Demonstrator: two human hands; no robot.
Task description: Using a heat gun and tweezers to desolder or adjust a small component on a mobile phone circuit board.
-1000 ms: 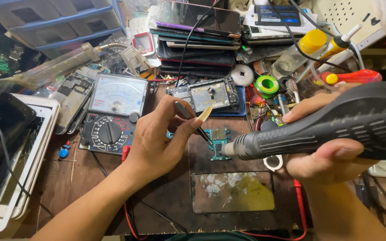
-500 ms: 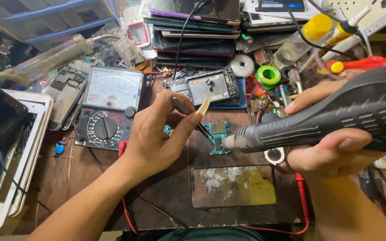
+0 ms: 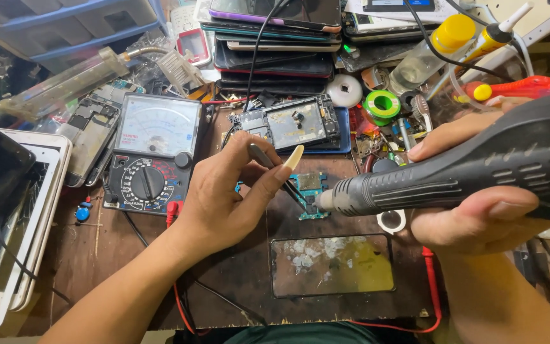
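Tweezers [image 3: 275,169] pinched in my left hand [image 3: 230,197], tips on the small circuit board [image 3: 312,191] lying mid-bench — thin, light, probably brittle, so edges only. My right hand [image 3: 472,204] clamps the hot-air handle [image 3: 453,172] — bulky, nozzle close.

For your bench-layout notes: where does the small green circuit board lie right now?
In the head view, the small green circuit board lies mid-bench, between the tweezers in the left hand and the hot-air tool's nozzle.
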